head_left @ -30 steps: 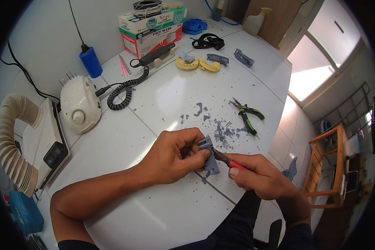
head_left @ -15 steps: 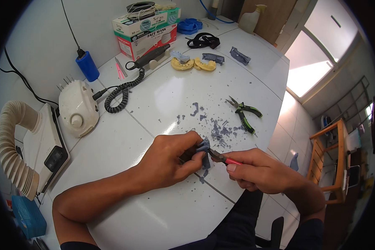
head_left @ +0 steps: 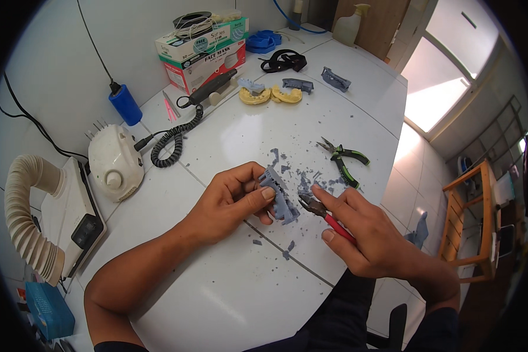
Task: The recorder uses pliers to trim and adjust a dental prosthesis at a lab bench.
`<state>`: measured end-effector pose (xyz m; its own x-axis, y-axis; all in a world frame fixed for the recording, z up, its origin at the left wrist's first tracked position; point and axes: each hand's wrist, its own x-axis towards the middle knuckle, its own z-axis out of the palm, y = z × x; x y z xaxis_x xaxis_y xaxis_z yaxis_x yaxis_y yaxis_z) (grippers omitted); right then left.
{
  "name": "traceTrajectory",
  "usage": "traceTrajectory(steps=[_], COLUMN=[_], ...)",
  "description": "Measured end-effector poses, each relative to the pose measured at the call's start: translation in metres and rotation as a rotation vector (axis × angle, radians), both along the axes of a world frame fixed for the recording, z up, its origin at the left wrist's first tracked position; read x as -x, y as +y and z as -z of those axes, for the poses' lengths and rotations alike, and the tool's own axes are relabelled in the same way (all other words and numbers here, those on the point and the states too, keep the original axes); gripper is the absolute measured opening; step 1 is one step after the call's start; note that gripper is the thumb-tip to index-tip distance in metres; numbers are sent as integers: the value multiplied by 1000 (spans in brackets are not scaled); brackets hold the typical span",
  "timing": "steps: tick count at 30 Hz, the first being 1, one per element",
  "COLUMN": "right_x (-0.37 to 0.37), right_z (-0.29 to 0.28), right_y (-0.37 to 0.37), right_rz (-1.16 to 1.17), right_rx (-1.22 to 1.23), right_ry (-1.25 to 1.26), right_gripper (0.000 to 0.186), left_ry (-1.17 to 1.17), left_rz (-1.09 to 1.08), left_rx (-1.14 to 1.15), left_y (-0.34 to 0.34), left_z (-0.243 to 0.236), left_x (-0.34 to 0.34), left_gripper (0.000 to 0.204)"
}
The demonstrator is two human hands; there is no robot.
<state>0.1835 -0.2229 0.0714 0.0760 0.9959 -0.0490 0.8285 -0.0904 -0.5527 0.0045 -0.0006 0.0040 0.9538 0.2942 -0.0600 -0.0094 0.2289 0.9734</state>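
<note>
My left hand [head_left: 229, 205] grips a grey-blue plastic piece [head_left: 278, 199] with a toothed edge, its thumb across the upper part. Just to the right, my right hand [head_left: 364, 240] is closed on red-handled cutters [head_left: 325, 217], index finger raised along them and the jaws a short way from the piece. Grey-blue offcuts [head_left: 308, 179] are scattered on the white tiled table [head_left: 217, 276]. Green-handled pliers [head_left: 343, 158] lie beyond them. Farther back are yellow dental casts [head_left: 255, 97] with a pale piece on top, and darker grey pieces [head_left: 335, 79].
At left stand a white drill unit [head_left: 114, 167], a hose dust collector [head_left: 35, 205], a blue cylinder [head_left: 125, 105] and a teal basket [head_left: 50, 308]. Boxes [head_left: 202, 67], a black strap [head_left: 283, 61] and a spray bottle [head_left: 349, 26] stand behind. A wooden frame [head_left: 469, 223] is at right.
The cutters have backed away from the piece to the right, and my right index finger has lifted. My left hand has turned the piece and raised it slightly, showing more of it.
</note>
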Motion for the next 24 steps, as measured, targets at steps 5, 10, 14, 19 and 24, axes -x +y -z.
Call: traceTrajectory(steps=[5, 10, 14, 19, 24], right_x=[-1, 6, 12, 18, 23], right_z=[3, 4, 8, 7, 4], right_y=[4, 14, 14, 4, 2], right_rz=[78, 64, 1, 13, 18], right_rx=[-1, -91, -354, -416, -472], right_ry=[42, -19, -277, -424, -521], right_gripper=[62, 61, 62, 64, 61], left_ry=[-35, -54, -129, -160, -221], left_rz=[20, 58, 75, 85, 147], left_rx=[44, 55, 9, 55, 129], left_y=[6, 11, 8, 9, 13], left_z=[9, 10, 9, 11, 19], left_x=[-1, -1, -1, -1, 2], left_gripper=[22, 17, 15, 20, 16])
